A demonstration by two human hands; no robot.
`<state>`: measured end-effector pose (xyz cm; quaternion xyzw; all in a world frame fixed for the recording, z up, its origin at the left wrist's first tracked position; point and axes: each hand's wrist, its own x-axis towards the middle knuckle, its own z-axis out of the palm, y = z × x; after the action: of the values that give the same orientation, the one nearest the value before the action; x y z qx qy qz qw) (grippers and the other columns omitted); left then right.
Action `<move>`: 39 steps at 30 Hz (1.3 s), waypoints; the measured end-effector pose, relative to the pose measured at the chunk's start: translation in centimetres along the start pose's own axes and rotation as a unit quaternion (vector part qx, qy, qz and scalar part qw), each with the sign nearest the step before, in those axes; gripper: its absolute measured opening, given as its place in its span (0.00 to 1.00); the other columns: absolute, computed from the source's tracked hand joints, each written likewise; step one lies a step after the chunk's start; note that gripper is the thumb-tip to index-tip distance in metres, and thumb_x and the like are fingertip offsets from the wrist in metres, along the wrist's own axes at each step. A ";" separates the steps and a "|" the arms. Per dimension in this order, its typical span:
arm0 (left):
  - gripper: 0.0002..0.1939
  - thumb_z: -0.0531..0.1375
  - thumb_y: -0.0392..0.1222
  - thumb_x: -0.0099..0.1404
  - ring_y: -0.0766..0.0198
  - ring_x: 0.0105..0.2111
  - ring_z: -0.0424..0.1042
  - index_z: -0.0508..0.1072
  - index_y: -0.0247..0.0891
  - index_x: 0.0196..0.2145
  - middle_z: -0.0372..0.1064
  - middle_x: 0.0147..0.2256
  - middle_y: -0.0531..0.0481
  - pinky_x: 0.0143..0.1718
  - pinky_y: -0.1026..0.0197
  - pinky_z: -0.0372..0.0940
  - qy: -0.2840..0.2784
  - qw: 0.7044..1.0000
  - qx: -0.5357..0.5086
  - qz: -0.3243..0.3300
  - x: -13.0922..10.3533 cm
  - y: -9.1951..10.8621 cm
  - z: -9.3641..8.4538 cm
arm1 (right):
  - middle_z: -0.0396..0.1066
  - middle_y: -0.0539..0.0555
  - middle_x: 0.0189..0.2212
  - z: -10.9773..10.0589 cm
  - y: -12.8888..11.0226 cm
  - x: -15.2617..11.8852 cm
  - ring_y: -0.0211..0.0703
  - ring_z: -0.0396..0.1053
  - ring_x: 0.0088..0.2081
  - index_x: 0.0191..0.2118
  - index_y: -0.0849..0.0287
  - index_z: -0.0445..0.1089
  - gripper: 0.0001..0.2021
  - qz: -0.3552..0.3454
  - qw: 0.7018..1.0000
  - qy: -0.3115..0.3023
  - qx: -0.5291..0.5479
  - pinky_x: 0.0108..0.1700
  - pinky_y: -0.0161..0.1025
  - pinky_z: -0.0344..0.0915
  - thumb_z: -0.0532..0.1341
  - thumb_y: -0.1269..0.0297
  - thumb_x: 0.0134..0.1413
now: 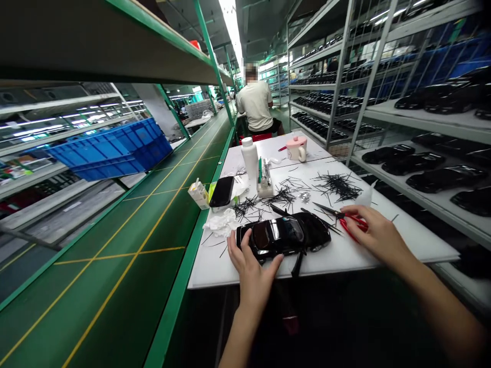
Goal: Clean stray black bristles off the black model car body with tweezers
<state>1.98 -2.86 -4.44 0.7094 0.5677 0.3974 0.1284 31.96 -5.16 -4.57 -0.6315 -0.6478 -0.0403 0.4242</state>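
A glossy black model car lies on the white work surface in front of me, with its doors swung out on both sides. My left hand is around the car's left end, fingers on top and thumb at the near side. To the right, my right hand grips the red handles of a pair of scissors, whose blades point left towards the car. Thin black strips are strewn behind the car, and another pile of black strips lies farther right.
Behind the car stand a white bottle, a phone, a small carton and a pink mug. A green conveyor runs along the left. Racks of black car bodies line the right. A person sits ahead, facing away.
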 end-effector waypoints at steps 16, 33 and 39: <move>0.40 0.69 0.47 0.56 0.43 0.70 0.39 0.56 0.49 0.62 0.31 0.68 0.43 0.66 0.37 0.47 -0.073 0.997 -0.015 -0.012 3.9 -2.3 -2.0 | 0.77 0.59 0.35 1.8 0.5 4.2 0.55 0.77 0.32 0.46 0.58 0.71 0.14 -0.002 0.979 -0.202 0.020 0.29 0.46 0.71 0.56 0.59 0.58; 0.40 0.70 0.48 0.55 0.45 0.68 0.46 0.58 0.51 0.61 0.43 0.65 0.43 0.65 0.39 0.51 -0.086 0.996 -0.009 -0.017 4.0 -2.7 -2.3 | 0.76 0.54 0.38 5.3 -10.5 2.6 0.44 0.73 0.42 0.42 0.56 0.68 0.04 -0.114 0.913 -0.163 0.356 0.48 0.44 0.66 0.57 0.68 0.66; 0.39 0.71 0.48 0.55 0.45 0.66 0.50 0.59 0.50 0.61 0.47 0.62 0.42 0.65 0.38 0.51 -0.081 0.997 -0.004 -0.006 4.0 -2.6 -2.3 | 0.77 0.55 0.37 6.0 -11.4 3.2 0.44 0.73 0.41 0.39 0.59 0.69 0.04 -0.121 0.918 -0.146 0.349 0.45 0.42 0.65 0.57 0.70 0.65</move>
<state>-1.29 0.98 -2.91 0.7355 0.5581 0.3399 0.1792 19.78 -1.36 -0.95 -0.3588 -0.7473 0.2300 0.5099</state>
